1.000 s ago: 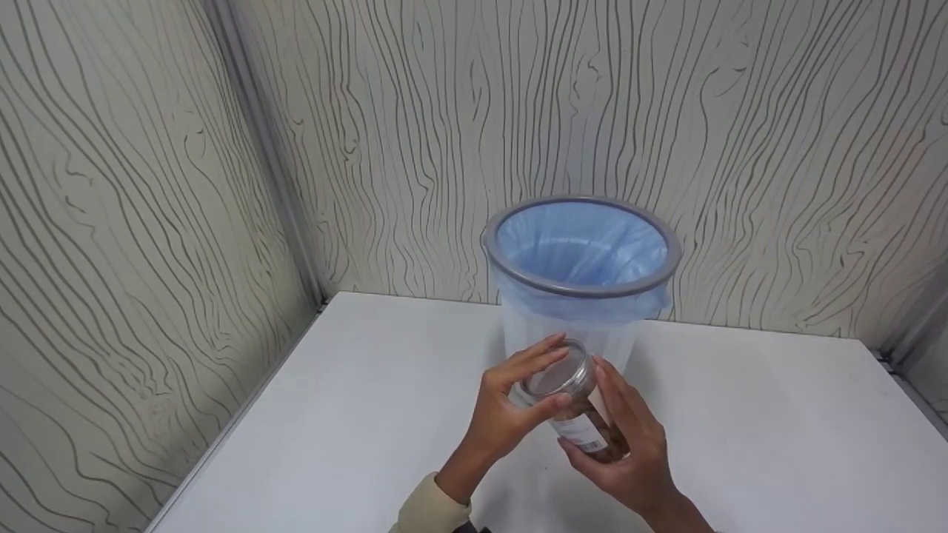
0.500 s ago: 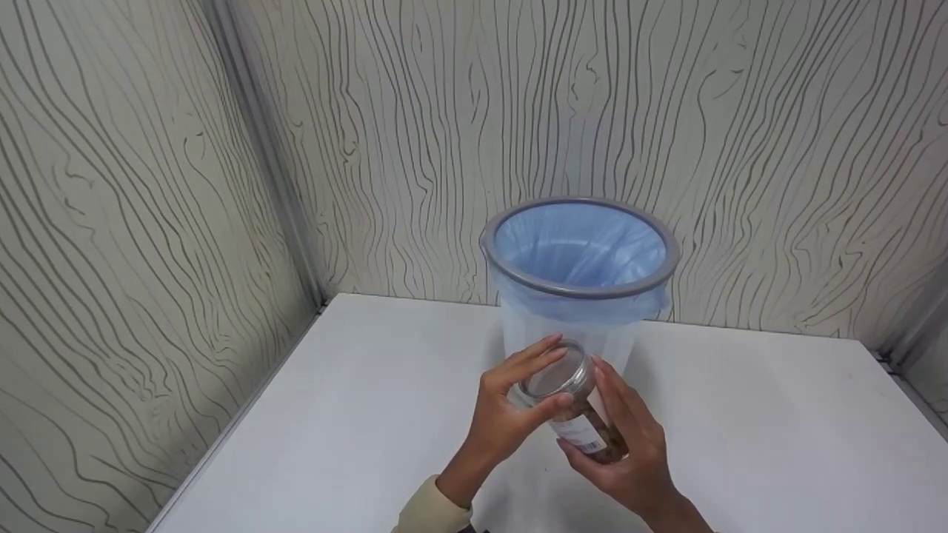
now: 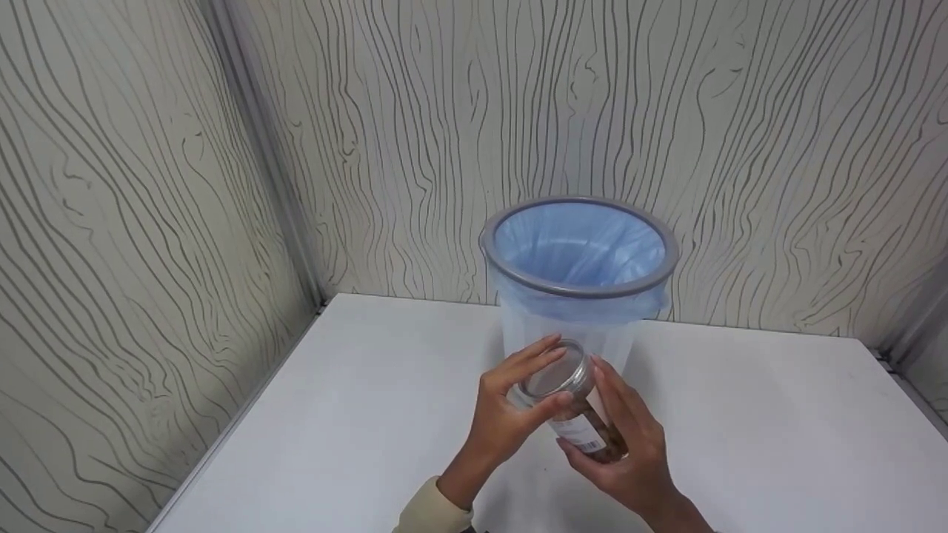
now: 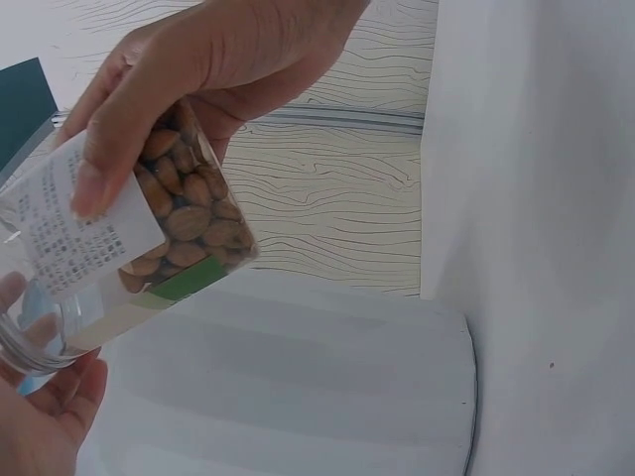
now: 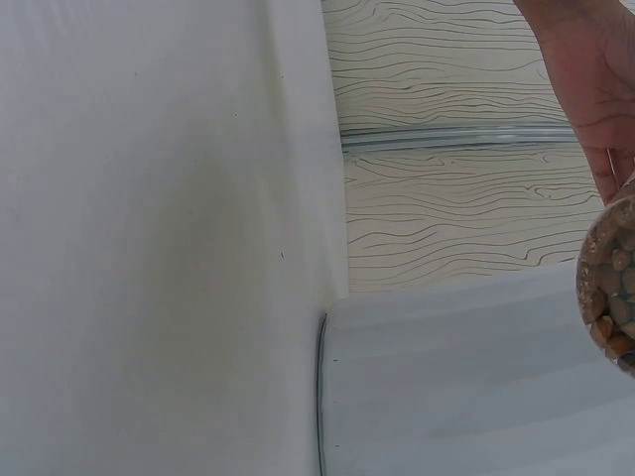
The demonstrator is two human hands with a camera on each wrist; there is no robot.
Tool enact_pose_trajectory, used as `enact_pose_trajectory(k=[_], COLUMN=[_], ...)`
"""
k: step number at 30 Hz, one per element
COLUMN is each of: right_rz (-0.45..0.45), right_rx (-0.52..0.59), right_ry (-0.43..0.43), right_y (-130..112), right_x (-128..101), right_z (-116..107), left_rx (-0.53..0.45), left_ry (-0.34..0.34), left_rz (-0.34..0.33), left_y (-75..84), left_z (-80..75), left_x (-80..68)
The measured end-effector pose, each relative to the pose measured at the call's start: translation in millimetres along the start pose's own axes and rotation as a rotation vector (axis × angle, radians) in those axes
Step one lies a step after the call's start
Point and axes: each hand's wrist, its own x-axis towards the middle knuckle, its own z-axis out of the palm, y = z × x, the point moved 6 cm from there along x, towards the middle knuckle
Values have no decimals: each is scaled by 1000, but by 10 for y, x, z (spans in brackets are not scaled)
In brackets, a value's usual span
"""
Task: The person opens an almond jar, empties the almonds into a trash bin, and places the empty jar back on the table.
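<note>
- Head view: both hands hold a clear jar point(image 3: 574, 407) tilted above the white table point(image 3: 355, 414), near its middle and just in front of the bin point(image 3: 580, 255), which stands at the back edge against the wall. The left hand point(image 3: 511, 407) curls fingers and thumb round the jar's metal lid point(image 3: 554, 376); the right hand point(image 3: 629, 448) wraps the labelled body from below.
- Left wrist view: the jar point(image 4: 129, 228) is part full of almonds point(image 4: 189, 213) settled toward the base end, with the right hand point(image 4: 213, 74) gripping over the label. The left hand point(image 4: 45, 421) shows only at the lid end.
- Right wrist view: just the jar's base point(image 5: 607, 288) and part of the right hand point(image 5: 590, 84) show at the edge, over the table point(image 5: 149, 248); the grip itself cannot be told here.
- Risk, as a judgement: the jar leans with its lid end raised. If the lid comes free while the body tips further, almonds could spill onto the table short of the bin; smooth plastic could also slip in the right hand.
</note>
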Motion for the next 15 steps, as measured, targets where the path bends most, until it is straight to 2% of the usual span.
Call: enact_pose_trajectory(k=[15], right_rz=[-12], right_rx=[16], right_ry=[20], right_y=[-32], right_x=[42], right_z=[-12], left_rx=[-26], left_ry=[-27], left_rz=[14], left_y=[-25], left_z=[-4], left_x=[9])
